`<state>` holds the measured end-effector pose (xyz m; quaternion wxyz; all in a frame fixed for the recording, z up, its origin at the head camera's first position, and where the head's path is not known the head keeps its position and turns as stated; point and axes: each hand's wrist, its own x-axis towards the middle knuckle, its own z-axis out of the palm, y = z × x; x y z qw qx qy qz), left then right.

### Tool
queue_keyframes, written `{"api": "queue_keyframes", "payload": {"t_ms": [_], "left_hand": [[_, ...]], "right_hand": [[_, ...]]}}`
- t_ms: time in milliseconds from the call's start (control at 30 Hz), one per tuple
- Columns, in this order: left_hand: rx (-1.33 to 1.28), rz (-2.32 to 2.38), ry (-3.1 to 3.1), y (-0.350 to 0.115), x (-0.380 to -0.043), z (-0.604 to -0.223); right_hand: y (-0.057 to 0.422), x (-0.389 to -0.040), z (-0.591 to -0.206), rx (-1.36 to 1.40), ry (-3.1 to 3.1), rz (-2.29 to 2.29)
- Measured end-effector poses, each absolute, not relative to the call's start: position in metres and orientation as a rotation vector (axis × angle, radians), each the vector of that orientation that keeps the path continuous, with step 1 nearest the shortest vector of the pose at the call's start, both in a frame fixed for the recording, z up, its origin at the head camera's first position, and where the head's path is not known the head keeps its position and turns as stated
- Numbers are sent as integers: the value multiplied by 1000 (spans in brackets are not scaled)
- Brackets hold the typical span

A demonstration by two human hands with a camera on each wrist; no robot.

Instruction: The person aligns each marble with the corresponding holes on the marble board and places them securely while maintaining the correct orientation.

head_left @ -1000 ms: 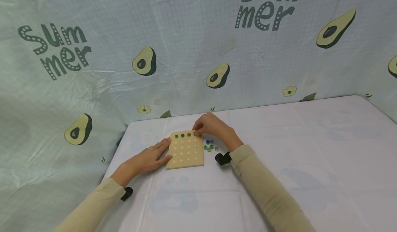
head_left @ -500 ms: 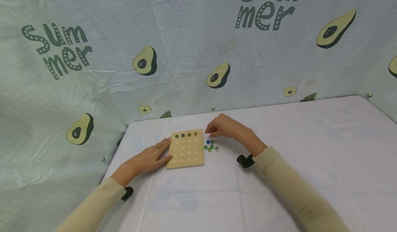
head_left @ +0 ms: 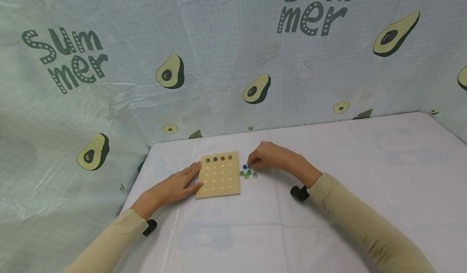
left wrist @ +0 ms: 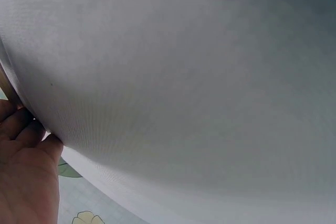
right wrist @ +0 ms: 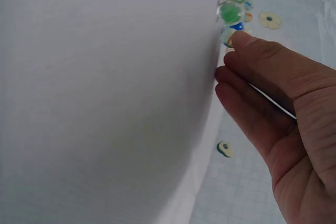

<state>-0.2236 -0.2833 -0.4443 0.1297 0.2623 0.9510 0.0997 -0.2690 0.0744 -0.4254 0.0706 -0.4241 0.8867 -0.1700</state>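
Observation:
A square wooden board (head_left: pixel 215 193) with rows of shallow hollows lies on the table, four-cornered and flat. Marbles fill its far row, among them a green one (head_left: pixel 208 160) and a blue one (head_left: pixel 215 159). My left hand (head_left: pixel 175 188) rests against the board's left edge, fingers straight, thumb near the lower corner. Right of the board, my right hand (head_left: pixel 271 155) pinches a clear marble (right wrist: pixel 228 37) between thumb and fingertips, at the far side of a small marble cluster. That cluster includes a blue marble (head_left: pixel 245 167), green ones and a clear one (head_left: pixel 255 175).
A white cloth (head_left: pixel 255 228) covers the table, wide to the right of the hands. Behind it hangs a pale curtain (head_left: pixel 211 54) printed with avocados. Each wrist wears a small black camera, as on the right wrist (head_left: pixel 300 193).
My right hand has left the board's far-right hollow, where a marble now sits, and moved right and down to the loose marbles. The left hand has stayed still.

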Motion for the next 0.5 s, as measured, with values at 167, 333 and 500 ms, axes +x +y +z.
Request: {"api": "queue_keyframes", "payload": {"t_ms": [167, 333, 500], "left_hand": [[762, 293, 2766, -284, -223, -444], [761, 290, 2765, -283, -223, -443], [758, 291, 2766, -283, -223, -443]], "right_hand": [[75, -273, -428, -1309, 2662, -502], [71, -276, -430, -1380, 2666, -459], [66, -276, -429, -1432, 2676, -428]]}}
